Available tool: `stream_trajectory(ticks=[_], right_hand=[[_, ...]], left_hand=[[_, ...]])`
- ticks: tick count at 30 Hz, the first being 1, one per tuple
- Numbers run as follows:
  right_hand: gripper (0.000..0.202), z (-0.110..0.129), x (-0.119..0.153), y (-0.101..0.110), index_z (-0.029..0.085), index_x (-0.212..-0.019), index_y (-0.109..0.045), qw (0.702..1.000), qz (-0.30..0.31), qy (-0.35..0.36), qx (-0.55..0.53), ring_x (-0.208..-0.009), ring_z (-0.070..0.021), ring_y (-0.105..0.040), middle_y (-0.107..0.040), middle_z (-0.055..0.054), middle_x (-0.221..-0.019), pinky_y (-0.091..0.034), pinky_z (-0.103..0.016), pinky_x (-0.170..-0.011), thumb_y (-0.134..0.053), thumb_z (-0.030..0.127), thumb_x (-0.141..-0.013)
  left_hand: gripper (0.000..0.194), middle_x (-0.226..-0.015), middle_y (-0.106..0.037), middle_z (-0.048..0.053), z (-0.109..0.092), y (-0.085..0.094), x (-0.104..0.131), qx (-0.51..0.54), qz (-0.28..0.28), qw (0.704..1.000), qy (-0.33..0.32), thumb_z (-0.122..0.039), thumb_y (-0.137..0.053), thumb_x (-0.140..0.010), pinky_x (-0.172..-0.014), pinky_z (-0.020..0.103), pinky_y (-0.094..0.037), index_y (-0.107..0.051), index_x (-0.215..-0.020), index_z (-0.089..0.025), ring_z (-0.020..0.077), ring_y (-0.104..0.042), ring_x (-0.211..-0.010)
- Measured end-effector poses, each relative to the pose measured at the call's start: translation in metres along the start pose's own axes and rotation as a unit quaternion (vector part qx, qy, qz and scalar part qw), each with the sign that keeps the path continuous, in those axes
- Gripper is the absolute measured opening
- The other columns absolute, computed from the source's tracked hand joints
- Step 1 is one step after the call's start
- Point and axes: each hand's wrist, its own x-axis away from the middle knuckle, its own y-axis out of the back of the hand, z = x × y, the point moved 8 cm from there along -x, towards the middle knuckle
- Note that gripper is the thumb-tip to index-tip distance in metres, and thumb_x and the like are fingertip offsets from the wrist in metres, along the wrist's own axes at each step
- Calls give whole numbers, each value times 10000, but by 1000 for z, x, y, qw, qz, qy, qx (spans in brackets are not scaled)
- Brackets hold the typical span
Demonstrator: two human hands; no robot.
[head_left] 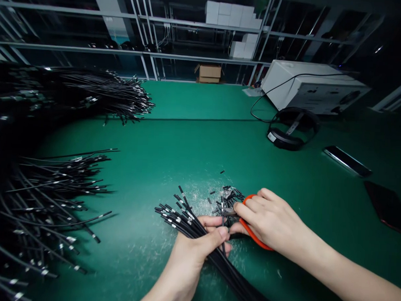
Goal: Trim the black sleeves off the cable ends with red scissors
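One bundle of black cables [238, 279] is held low over the middle of the near side of the bench [174, 145], the fingers of the left hand [192, 251] being clamped around it. The cables are slim, round and smooth, with short white bands near their fanned-out ends; any print on the bands is too small to be read, and the exact number of strands cannot be counted. One single cable [222, 210] is kept apart from the rest at the left fingertips, and the blades of one pair of orange-handled scissors [257, 241] are set beside it. The scissors are gripped by the closed fingers of the right hand [270, 219]. Many short black offcuts [230, 196] are heaped just beyond the blades, among pale shreds. Two larger cable piles are seen at the left, one nearer [61, 176] and one farther [113, 92]. At the right, one black headset [286, 140] with a white label, one phone [348, 161] and one white machine [324, 91] are placed.
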Motion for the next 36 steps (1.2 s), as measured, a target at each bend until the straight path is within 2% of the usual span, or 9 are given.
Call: stream_trajectory(ticks=[10,13,15,18,20,23,25,28,36], right_hand=[[208,1,1,11,192,-705,-529,997,-34,25,69,-483,-141,-457,-493,18,-517,-236,-315,-589,-447,212,-895],[251,-7,2,15,191,-667,-531,999,-42,7,16,-470,-126,-458,-508,17,-508,-260,-303,-578,-463,273,-894],[257,-20,1,17,196,-706,-560,995,-50,-55,-68,-492,-128,-473,-516,17,-506,-291,-287,-572,-491,375,-877],[255,-37,3,3,214,-860,-593,939,-29,-208,-273,-530,-133,-499,-540,18,-538,-336,-249,-526,-520,457,-840],[284,-33,3,-18,218,-936,-585,850,16,-276,-448,-495,-116,-493,-541,27,-549,-350,-217,-464,-514,475,-836],[307,-9,-1,-40,194,-952,-588,705,67,-300,-640,-401,-81,-443,-499,52,-492,-349,-179,-385,-541,466,-818],[287,-1,-2,-45,176,-903,-600,657,62,-304,-687,-371,-65,-421,-485,59,-465,-343,-160,-359,-581,442,-796],[244,-1,-2,-42,163,-834,-605,643,29,-295,-706,-357,-53,-413,-487,59,-448,-337,-145,-349,-597,404,-795],[226,-9,2,-37,154,-804,-600,664,9,-273,-696,-367,-51,-420,-500,53,-460,-365,-146,-369,-579,378,-814]], left_hand=[[327,-697,-640,20,1,3,-2,-2,-6,1000,5,-239,-739,-666,-624,309,-491,-591,-934,-124,152,-618,-595],[332,-692,-640,23,1,1,-1,-3,2,1000,6,-246,-737,-668,-616,306,-488,-595,-941,-122,151,-613,-594],[327,-689,-636,20,0,-1,0,-1,6,1000,3,-252,-732,-675,-609,305,-487,-598,-946,-126,149,-608,-591],[299,-688,-624,6,-1,-2,1,0,7,1000,-2,-252,-730,-678,-606,293,-486,-614,-928,-138,137,-599,-590],[276,-649,-609,-7,-2,-3,0,-4,12,1000,-4,-248,-738,-669,-598,278,-483,-628,-896,-137,126,-586,-578],[251,-650,-623,1,-3,-5,-1,-9,26,1000,-5,-242,-745,-663,-599,260,-479,-639,-862,-133,114,-579,-580],[234,-689,-648,11,-2,-5,-2,-6,35,999,-3,-229,-750,-660,-619,256,-478,-638,-845,-140,113,-590,-598],[209,-646,-652,-2,-1,-3,-3,2,27,1000,-2,-221,-754,-656,-635,256,-476,-620,-803,-157,119,-609,-605],[198,-695,-708,34,2,-3,-2,4,32,999,9,-228,-743,-668,-660,302,-497,-614,-799,-155,165,-652,-637]])
